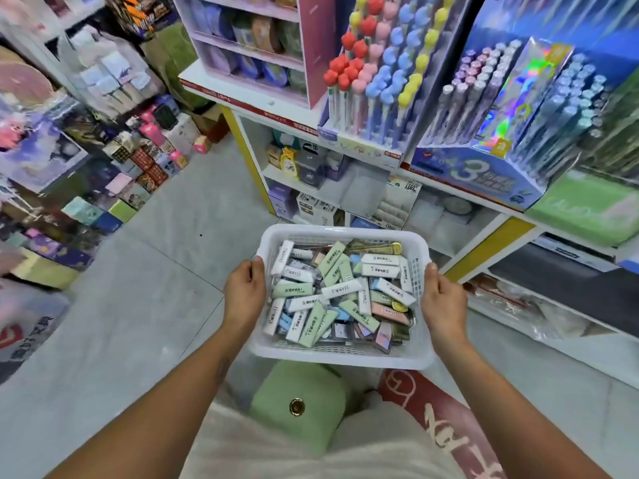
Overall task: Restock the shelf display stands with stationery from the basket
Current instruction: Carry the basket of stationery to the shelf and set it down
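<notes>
1. White plastic, with slotted walls: the basket (340,356) is held level in front of the person, above a green stool (304,399) and the grey floor (145,305).
2. Its long axis runs left to right across the view, and its far long wall faces the shelves (345,188).
3. The left hand (243,297) grips the basket's left short rim, thumb hooked over the top edge, fingers wrapped under and out of sight.
4. The right hand (444,300) grips the right short rim the same way, thumb on top of the edge.
5. The basket sits squarely between the two hands, touching both, with the forearms stretched out beneath its near corners.
6. Inside it lie many small oblong boxes (340,292), white, pale green, blue and pink, heaped at all angles with no common direction.
7. Up on the shelf to the right stand a rack of pens with red, pink, blue and yellow tops (377,70) and beside it a blue stand of silvery pens (498,108).
</notes>
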{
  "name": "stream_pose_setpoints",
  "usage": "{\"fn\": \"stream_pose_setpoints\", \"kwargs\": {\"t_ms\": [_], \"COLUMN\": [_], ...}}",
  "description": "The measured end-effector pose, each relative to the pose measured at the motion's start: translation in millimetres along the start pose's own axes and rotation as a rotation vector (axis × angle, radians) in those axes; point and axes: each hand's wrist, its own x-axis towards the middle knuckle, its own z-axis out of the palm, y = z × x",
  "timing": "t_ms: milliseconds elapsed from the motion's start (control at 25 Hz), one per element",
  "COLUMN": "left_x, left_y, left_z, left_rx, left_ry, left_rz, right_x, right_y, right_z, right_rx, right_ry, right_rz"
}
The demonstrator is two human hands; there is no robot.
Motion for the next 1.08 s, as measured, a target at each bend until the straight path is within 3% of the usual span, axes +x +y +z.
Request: {"fn": "stream_pose_setpoints", "kwargs": {"t_ms": [360,560,880,1080], "left_x": [154.1,202.9,229.4,240.8], "left_y": [-23.4,-70.8,-183.2,-232.4], "left_z": [85.9,181.8,340.9,400.1], "left_rx": [0.019,0.057,0.063,0.023], "left_ry": [-0.325,-0.450,-0.468,-0.437], "left_rz": [0.175,0.221,0.205,0.194], "right_x": [46.4,78.9,166.3,206.7], "right_y": [38.3,107.7,258.1,327.4], "right_z": [86.1,127.3,182.6,216.5], "right_rx": [0.047,0.002,-0.160,-0.176], "right_ry": [0.278,0.421,0.404,0.395], "right_rz": [0.229,0.316,0.245,0.223]}}
